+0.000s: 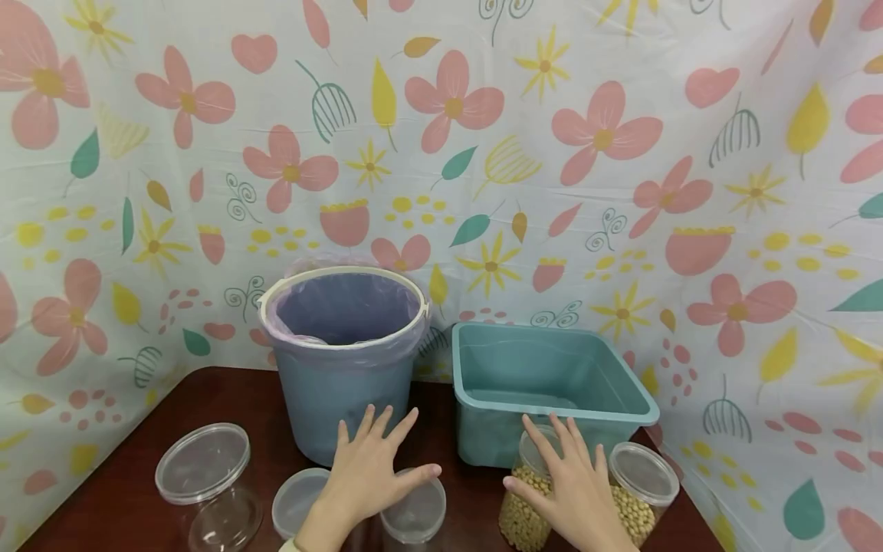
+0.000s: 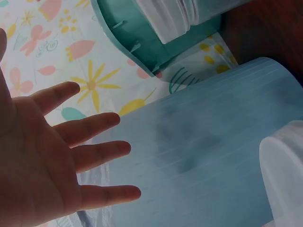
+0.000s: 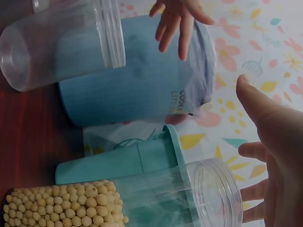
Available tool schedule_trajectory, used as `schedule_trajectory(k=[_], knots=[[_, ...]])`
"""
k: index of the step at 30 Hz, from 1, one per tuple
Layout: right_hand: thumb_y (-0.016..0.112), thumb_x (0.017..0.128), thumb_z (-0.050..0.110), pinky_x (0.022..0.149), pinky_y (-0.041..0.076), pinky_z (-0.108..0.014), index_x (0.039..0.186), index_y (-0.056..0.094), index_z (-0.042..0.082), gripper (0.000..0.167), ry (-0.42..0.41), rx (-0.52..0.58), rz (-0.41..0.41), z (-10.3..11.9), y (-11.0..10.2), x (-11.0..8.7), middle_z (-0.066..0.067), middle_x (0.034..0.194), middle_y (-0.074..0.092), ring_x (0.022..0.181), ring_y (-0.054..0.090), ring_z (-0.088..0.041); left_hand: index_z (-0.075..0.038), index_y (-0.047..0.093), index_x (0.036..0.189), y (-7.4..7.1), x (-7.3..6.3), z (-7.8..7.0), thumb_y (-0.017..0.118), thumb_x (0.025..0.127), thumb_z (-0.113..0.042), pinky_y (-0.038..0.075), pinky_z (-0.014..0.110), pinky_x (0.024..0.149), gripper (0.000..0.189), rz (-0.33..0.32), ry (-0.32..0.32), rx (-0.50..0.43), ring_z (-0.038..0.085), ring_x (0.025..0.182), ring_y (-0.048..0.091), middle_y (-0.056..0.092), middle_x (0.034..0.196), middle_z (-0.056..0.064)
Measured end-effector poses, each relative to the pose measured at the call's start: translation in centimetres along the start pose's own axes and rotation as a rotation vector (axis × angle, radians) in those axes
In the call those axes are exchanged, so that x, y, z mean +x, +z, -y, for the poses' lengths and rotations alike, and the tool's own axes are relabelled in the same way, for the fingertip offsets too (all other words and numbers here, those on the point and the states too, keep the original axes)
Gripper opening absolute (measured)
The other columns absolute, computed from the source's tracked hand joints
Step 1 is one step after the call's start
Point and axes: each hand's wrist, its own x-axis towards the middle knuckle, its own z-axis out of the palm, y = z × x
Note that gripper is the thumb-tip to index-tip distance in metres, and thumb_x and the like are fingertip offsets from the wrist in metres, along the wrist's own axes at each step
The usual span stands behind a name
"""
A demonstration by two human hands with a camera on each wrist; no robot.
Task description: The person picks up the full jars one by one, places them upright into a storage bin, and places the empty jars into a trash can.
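My left hand hovers with fingers spread between two clear lidded jars, one on its left and one under its thumb. In the left wrist view its palm and straight fingers face the blue bucket, holding nothing. My right hand, also spread and holding nothing, is over two clear jars part-filled with round pale beans, one on its left and one on its right. The right wrist view shows the fingers beside the lid of a bean jar.
The bucket, with a thin plastic bag over its white rim, stands at the back left. A teal rectangular basin is to its right. Another clear lidded jar stands at the far left. Patterned cloth hangs behind the dark table.
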Motion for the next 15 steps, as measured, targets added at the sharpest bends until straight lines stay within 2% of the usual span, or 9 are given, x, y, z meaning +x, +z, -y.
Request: schedule_trajectory(k=[4, 11, 15], knots=[[0.056, 0.074, 0.063, 0.081, 0.021, -0.072, 0.136, 0.041, 0.024, 0.074, -0.002, 0.004, -0.026, -0.3, -0.1, -0.2, -0.018, 0.134, 0.038, 0.123, 0.028, -0.043, -0.027, 0.039, 0.137, 0.1, 0.4, 0.0, 0.033, 0.070, -0.080, 0.017, 0.068, 0.088, 0.085, 0.012, 0.010, -0.015, 0.041, 0.124, 0.029, 0.042, 0.132, 0.015], [0.057, 0.073, 0.062, 0.083, 0.023, -0.069, 0.135, 0.042, 0.023, 0.074, 0.005, 0.011, -0.041, -0.9, 0.1, -0.6, -0.017, 0.132, 0.040, 0.123, 0.028, -0.042, -0.026, 0.039, 0.137, 0.5, 1.6, 0.0, 0.038, 0.072, -0.077, 0.021, 0.068, 0.087, 0.082, 0.052, 0.009, -0.103, 0.040, 0.121, 0.034, 0.044, 0.130, 0.015], [0.062, 0.072, 0.058, 0.083, 0.024, -0.068, 0.133, 0.045, 0.021, 0.074, -0.013, 0.010, -0.082, -1.0, 0.1, -0.9, -0.018, 0.130, 0.043, 0.122, 0.029, -0.042, -0.022, 0.040, 0.137, 0.9, 2.4, 0.0, 0.042, 0.075, -0.072, 0.025, 0.066, 0.085, 0.079, 0.069, 0.008, -0.159, 0.039, 0.119, 0.038, 0.046, 0.128, 0.016]])
